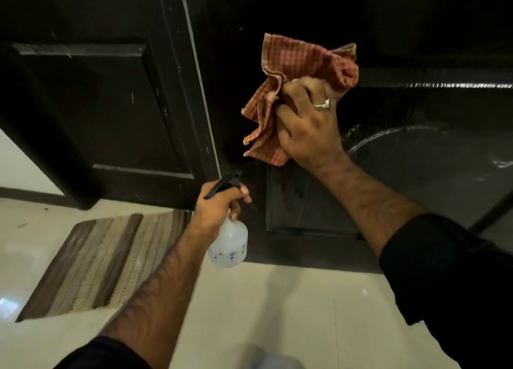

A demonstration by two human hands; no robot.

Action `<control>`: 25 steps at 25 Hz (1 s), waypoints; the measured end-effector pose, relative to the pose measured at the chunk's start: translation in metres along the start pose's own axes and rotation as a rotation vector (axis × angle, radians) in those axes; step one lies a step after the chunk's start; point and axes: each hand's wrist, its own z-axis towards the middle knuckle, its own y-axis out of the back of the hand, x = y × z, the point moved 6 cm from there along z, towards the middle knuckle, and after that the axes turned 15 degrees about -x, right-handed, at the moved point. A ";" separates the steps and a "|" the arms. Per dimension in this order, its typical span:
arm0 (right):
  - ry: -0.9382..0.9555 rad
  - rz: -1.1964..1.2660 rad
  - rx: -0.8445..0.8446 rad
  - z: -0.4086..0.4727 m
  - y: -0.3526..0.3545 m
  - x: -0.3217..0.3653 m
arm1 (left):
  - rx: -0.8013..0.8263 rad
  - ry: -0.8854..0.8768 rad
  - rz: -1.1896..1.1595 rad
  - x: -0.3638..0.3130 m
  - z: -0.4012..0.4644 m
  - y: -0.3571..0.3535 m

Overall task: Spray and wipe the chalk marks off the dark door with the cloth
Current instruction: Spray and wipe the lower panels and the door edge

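Observation:
The dark door [402,22] fills the upper right of the view. My right hand [308,127] grips a bunched orange checked cloth [299,66] and holds it against the door's left part. Pale curved chalk marks [388,134] show on the lower panel, just right of that hand. Lower down, my left hand [216,207] holds a translucent white spray bottle [230,246] by its black trigger head, nozzle pointing up toward the door. A ring sits on one finger of the right hand.
A second dark door leaf [91,105] stands at the left, its pale edge running down the middle. A striped brown doormat [94,260] lies on the white tiled floor [277,313] at lower left.

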 end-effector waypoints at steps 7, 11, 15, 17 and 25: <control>0.146 0.353 0.629 -0.225 -0.036 0.061 | -0.052 0.131 0.100 0.054 0.000 0.000; 0.444 0.317 0.685 -0.236 -0.034 0.089 | -0.067 0.134 0.087 0.057 -0.002 0.003; 0.038 0.283 0.225 -0.156 -0.018 0.043 | -0.046 0.103 0.102 0.064 0.010 -0.006; -0.057 0.178 0.097 -0.153 -0.021 0.033 | -0.053 0.098 0.129 0.068 0.013 -0.013; -0.150 0.433 0.853 -0.334 -0.053 0.084 | -0.007 0.131 0.119 0.112 0.001 -0.011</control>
